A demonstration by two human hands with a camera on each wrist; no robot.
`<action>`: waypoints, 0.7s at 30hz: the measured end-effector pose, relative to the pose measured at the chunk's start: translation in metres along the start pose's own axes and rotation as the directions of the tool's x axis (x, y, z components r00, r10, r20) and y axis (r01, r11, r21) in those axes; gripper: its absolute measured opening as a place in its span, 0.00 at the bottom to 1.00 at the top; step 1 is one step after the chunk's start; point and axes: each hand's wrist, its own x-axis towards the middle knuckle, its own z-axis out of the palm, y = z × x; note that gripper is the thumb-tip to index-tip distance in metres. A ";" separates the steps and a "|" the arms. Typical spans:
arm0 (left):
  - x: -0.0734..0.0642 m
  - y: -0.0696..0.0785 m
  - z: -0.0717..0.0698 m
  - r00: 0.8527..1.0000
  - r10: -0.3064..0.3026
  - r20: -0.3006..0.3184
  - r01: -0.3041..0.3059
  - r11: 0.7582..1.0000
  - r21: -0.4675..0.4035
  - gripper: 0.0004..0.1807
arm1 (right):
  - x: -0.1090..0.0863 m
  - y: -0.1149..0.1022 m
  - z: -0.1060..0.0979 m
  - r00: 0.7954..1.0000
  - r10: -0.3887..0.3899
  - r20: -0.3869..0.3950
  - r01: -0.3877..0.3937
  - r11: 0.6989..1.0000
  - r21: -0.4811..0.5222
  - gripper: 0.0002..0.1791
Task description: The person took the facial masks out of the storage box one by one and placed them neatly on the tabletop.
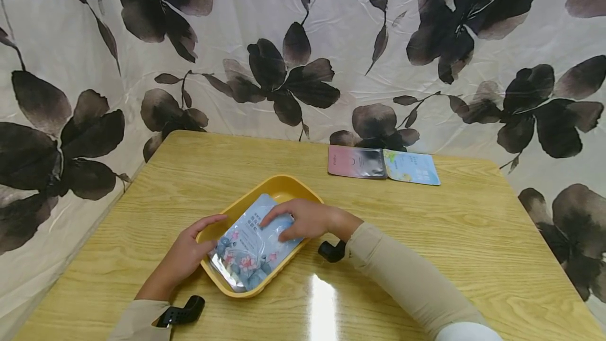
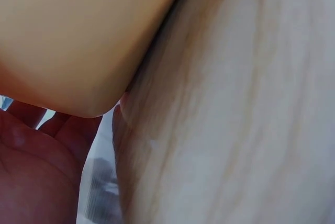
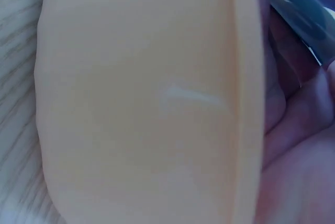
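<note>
A yellow plastic basket [image 1: 285, 183] stands at an angle on the wooden table. In it lie flat sheet mask packets; the top one [image 1: 246, 249] is pale blue with pink flowers, and the edge of another shows beneath. My left hand [image 1: 185, 251] holds the basket's left rim, thumb over the edge. In the left wrist view, its fingers [image 2: 68, 130] lie by the basket's outer wall [image 2: 78, 41]. Reaching over the right rim, my right hand [image 1: 307, 218] pinches the top packet between thumb and fingers. A bluish packet edge [image 3: 303, 14] shows by those fingers in the right wrist view.
At the table's back edge lie a pink and black packet [image 1: 355, 162] and a light blue packet [image 1: 413, 167], side by side. A floral cloth [image 1: 293, 9] hangs behind the wooden table [image 1: 426, 220]. Black wrist straps [image 1: 182, 313] show at both sleeves.
</note>
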 end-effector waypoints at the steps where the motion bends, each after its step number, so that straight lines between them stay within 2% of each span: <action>1: 0.000 0.000 0.000 1.000 0.003 0.000 -0.003 1.000 -0.005 0.27 | -0.002 0.000 -0.001 1.000 -0.006 -0.014 0.006 1.000 0.001 0.21; 8: -0.001 -0.002 0.001 0.999 0.041 -0.014 -0.040 0.999 0.025 0.29 | -0.017 0.006 -0.010 0.993 0.019 -0.120 -0.014 0.999 0.046 0.20; 13: -0.001 -0.001 0.000 0.998 0.067 -0.021 -0.066 0.997 0.050 0.28 | -0.032 0.012 -0.021 0.984 0.003 -0.181 0.017 0.994 0.111 0.19; 21: 0.000 -0.001 -0.001 0.999 0.051 -0.012 -0.050 0.997 0.060 0.27 | -0.060 0.026 -0.037 0.942 0.038 -0.332 0.033 0.978 0.208 0.19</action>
